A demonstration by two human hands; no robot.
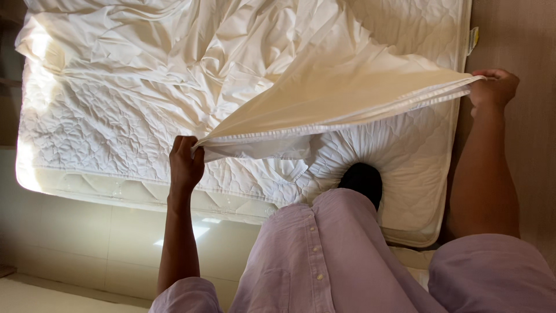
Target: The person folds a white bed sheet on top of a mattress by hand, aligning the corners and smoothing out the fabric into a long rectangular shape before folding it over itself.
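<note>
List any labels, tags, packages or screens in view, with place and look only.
Small tag: on the mattress edge at upper right, above the right hand; narrow strip, yellow and white.
No packages, signs or screens.

Both arms are stretched out forward and spread wide apart. Left hand is curled shut, fingers folded over and thumb pinching in, wrist pretty straight. Right hand is out further, fist-like too, knuckles up, fingers clamped tight, forearm fully extended behind that grip.
</note>
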